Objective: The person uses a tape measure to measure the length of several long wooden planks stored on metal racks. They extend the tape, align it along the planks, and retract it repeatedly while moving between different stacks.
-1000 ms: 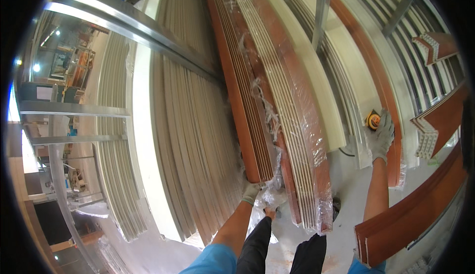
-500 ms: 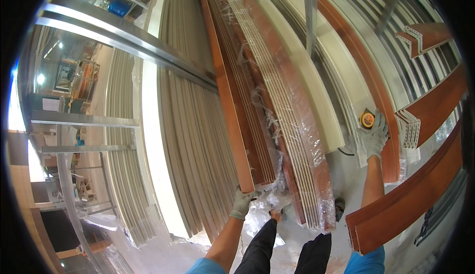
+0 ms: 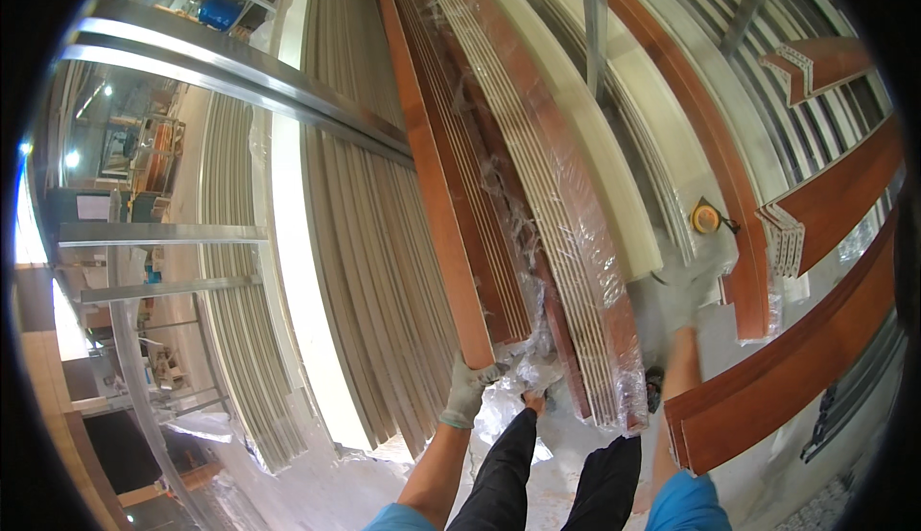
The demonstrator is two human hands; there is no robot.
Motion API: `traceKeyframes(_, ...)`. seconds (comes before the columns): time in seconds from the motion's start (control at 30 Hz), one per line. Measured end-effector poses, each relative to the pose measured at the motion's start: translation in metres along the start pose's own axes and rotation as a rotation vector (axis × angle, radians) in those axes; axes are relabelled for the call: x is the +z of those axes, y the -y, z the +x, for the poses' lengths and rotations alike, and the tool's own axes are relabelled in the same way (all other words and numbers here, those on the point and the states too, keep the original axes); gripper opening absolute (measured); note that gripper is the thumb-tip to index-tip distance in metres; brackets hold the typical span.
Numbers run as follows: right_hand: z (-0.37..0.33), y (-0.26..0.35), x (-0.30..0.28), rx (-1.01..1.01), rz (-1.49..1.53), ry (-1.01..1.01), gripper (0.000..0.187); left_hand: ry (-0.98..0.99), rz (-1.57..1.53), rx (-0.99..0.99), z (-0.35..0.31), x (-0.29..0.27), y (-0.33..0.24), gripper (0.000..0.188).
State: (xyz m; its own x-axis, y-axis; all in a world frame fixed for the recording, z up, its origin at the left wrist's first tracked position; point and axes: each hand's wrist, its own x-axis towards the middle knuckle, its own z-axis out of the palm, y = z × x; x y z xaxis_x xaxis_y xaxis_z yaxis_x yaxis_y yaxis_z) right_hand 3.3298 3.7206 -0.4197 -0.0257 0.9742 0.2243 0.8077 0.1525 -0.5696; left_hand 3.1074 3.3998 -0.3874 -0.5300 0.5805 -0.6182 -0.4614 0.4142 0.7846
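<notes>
Bright, even daylight fills the view, strongest at the blown-out left rim, with glare on the metal beam and the plastic wrap beside the left fingers, while fisheye bending curves the planks and a black vignette rings the edges.

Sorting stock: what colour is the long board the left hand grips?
Reddish-brown board, seen in the head view.
</notes>
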Motion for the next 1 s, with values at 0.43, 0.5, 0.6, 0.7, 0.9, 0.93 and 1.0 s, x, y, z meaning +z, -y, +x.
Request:
traceKeyframes(0.43,-0.142,0.214,0.025,0.163,0.536,0.802,0.082,0.277,-0.308,-0.443,0.039,-0.011,-0.036,0.087)
traceKeyframes(0.5,-0.152,0.204,-0.005,0.152,0.502,0.816,0.080,0.201,-0.367,-0.222,0.081,-0.002,-0.061,0.086)
traceKeyframes(0.6,-0.194,0.177,-0.084,0.093,0.517,0.716,0.079,0.301,-0.534,-0.070,0.155,0.011,-0.101,0.084)
traceKeyframes(0.7,-0.249,0.135,-0.211,0.204,0.216,0.849,0.076,0.797,-1.592,-0.870,0.191,0.016,-0.132,0.076)
traceKeyframes(0.9,-0.346,0.097,-0.362,0.628,-0.282,1.055,0.041,0.296,-0.487,-0.247,0.102,0.063,-0.114,0.047)
traceKeyframes(0.93,-0.357,0.088,-0.371,0.635,-0.289,1.069,0.045,0.278,-0.454,-0.234,0.084,0.068,-0.107,0.044)
traceKeyframes(1.0,-0.371,0.056,-0.376,0.621,-0.296,1.051,0.049,0.244,-0.425,-0.231,0.066,0.077,-0.103,0.035)
